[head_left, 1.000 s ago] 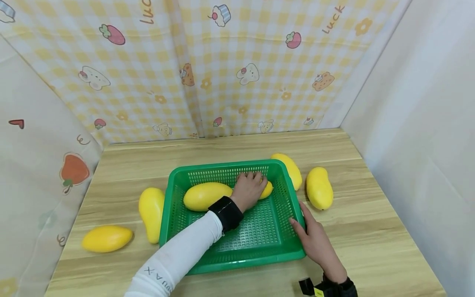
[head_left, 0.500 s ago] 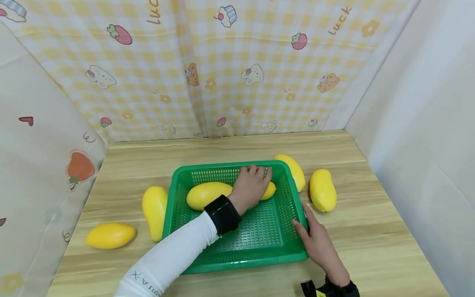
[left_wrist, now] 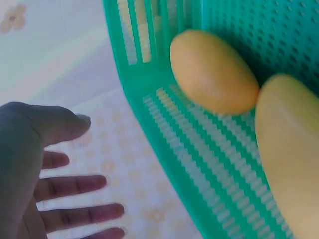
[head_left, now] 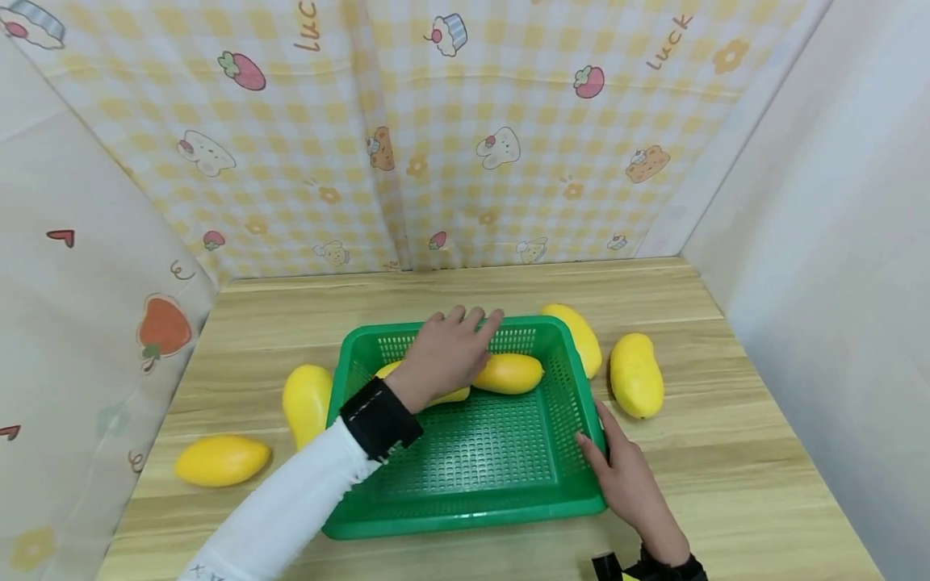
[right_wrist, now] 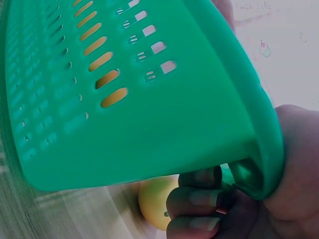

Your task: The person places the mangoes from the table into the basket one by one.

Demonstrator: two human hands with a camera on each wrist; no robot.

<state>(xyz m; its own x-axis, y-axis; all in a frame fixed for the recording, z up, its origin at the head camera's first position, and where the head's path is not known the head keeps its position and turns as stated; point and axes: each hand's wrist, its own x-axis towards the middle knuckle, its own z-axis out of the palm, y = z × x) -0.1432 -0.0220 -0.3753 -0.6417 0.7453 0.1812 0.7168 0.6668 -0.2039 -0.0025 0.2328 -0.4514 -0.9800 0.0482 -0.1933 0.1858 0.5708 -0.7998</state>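
My right hand grips the right end of a green plastic basket, thumb over the rim and fingers curled beneath it. Over the basket's far side hovers my left hand, its fingers spread and holding nothing. Two yellow mangoes lie inside along the back wall. The right mango shows almost whole; the left mango is largely covered by my left hand. In the left wrist view, the smaller mango and the bigger mango lie end to end, apart from that hand's straight fingers.
Left of the basket are an upright-lying mango and a sideways mango. To its right lie another mango against the basket and a mango farther out. A checked cloth backs the wooden table.
My left hand has let go of the right mango, risen and moved left over the other one, uncovering the right mango. My right hand keeps its hold on the basket.
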